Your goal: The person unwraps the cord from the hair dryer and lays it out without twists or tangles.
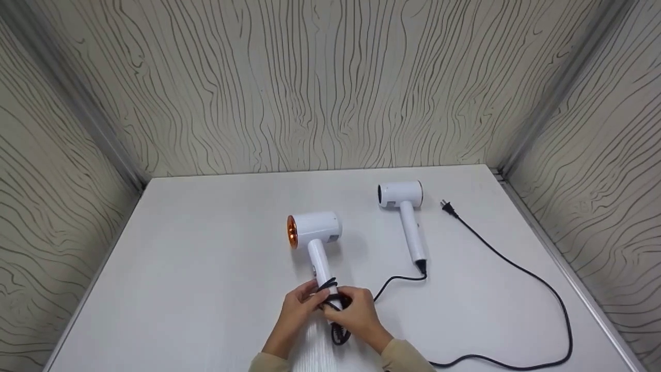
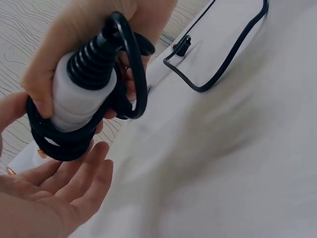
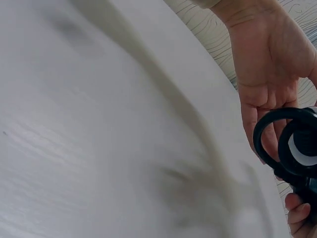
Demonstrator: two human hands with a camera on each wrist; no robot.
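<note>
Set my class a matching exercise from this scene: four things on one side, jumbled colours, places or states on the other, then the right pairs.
Things:
1. near hair dryer
2. far hair dryer
3. plug
4. table

Descriptions:
A. black, plugged into nothing
B. white surface beneath the rest
C. black cord wound round its handle
D. lies with no cord wound round its handle

Pairs: 1-C; 2-D; 3-A; 4-B

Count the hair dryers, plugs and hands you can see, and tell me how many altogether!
Hair dryers: 2 (near dryer, far dryer)
Plug: 1
Hands: 2 (left hand, right hand)
Total: 5
</note>
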